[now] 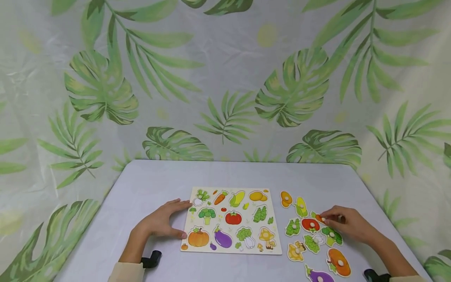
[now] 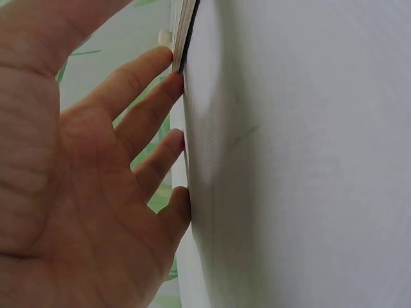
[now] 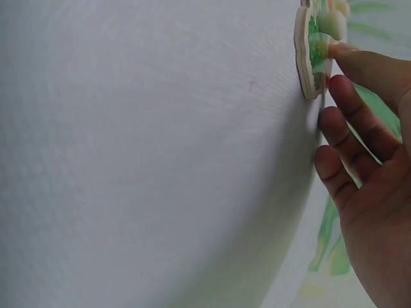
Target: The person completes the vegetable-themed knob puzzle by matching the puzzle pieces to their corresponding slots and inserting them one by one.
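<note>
A pale wooden puzzle board (image 1: 244,223) with printed vegetables lies on the table. My left hand (image 1: 162,219) rests at its left edge, thumb and fingers spread; in the left wrist view the fingertips (image 2: 168,59) touch the board's side. To the right of the board, my right hand (image 1: 350,224) pinches the small knob of the carrot piece (image 1: 318,216) between thumb and index finger. The broccoli piece (image 1: 332,236) lies just below that hand, and the tomato piece (image 1: 310,224) is beside the carrot. In the right wrist view, the broccoli piece (image 3: 313,58) partly hides the pinch.
More knobbed pieces lie around: potato (image 1: 286,199), corn (image 1: 301,206), a green vegetable (image 1: 292,227), cabbage (image 1: 311,243), mushroom (image 1: 296,251), pumpkin (image 1: 339,262) and eggplant (image 1: 317,275). A white cloth covers the table (image 1: 158,176); a leaf-patterned curtain (image 1: 225,78) hangs behind.
</note>
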`<state>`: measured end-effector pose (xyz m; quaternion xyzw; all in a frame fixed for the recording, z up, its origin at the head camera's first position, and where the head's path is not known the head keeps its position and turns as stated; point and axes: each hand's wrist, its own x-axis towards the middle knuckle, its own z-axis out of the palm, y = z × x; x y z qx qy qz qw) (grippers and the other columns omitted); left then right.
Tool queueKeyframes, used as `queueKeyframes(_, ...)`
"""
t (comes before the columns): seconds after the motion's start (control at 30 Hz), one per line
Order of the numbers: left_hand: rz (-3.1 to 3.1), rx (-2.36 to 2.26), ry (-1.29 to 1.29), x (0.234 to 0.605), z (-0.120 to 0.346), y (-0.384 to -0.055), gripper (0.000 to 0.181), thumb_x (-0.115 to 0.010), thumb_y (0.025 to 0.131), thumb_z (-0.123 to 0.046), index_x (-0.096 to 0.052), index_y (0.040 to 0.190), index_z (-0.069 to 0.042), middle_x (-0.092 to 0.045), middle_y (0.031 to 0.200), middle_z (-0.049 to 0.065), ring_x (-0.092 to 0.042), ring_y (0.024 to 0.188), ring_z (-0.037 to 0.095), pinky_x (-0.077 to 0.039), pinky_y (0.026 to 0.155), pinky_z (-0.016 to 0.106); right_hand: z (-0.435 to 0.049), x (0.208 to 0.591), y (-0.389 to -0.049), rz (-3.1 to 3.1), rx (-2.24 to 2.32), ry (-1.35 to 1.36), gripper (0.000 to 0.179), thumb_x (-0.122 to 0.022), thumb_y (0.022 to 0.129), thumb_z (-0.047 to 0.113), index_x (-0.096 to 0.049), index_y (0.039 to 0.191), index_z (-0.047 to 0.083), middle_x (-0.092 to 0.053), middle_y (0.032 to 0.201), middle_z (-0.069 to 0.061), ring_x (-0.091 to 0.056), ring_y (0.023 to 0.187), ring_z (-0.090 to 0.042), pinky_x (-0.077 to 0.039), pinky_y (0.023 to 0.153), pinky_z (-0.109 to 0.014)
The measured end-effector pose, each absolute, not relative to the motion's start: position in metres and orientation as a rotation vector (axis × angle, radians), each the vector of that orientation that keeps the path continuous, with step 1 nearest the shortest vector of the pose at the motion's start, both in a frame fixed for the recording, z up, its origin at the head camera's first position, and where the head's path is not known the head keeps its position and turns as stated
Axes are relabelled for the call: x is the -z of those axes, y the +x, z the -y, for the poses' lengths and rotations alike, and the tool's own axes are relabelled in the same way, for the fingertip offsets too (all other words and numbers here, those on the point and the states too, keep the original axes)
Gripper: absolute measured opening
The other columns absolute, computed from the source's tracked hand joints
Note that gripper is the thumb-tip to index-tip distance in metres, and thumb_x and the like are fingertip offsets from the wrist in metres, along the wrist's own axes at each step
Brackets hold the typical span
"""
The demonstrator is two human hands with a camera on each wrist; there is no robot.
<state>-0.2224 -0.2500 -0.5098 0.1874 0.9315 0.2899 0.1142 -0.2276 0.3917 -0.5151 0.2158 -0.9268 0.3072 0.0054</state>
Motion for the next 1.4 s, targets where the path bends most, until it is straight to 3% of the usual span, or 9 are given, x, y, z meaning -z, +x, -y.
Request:
queueKeyframes(0.4,-2.740,-0.849,0.522,0.512,0.248,-0.224,0.098,-0.090,0.065,-0.059,-0.052,0.152,-0.032,-0.045,0.162,-0.007,-0.027,0.157,0.035,-0.029,0.118,0.071,-0.395,0.521,-0.229,2.863,-0.909,0.703,0.019,-0.077,0.093,0.018,-0.079,0.112,0.016,-0.069,0.092,0.005,-0.050,0.074,0.001,-0.044,0.060,-0.019)
queueKeyframes(0.87,-2.745,-0.840,0.519,0.511,0.249,-0.222,0.098,-0.090,0.065,-0.059,-0.053,0.151,-0.031,-0.045,0.162,-0.006,-0.027,0.157,0.035,-0.028,0.118,0.072,-0.392,0.522,-0.228,2.852,-0.778,0.520,0.014,-0.080,0.091,0.022,-0.080,0.105,0.020,-0.062,0.086,0.017,-0.050,0.074,0.000,-0.042,0.061,-0.019)
queueKeyframes(1.4,-2.736,-0.863,0.537,0.508,0.248,-0.221,0.098,-0.091,0.066,-0.056,-0.053,0.151,-0.028,-0.045,0.162,-0.003,-0.027,0.156,0.037,-0.027,0.118,0.072,-0.383,0.521,-0.231,2.805,-0.847,0.409,0.016,-0.079,0.092,0.027,-0.076,0.105,0.017,-0.062,0.079,0.012,-0.051,0.070,-0.003,-0.044,0.059,-0.019)
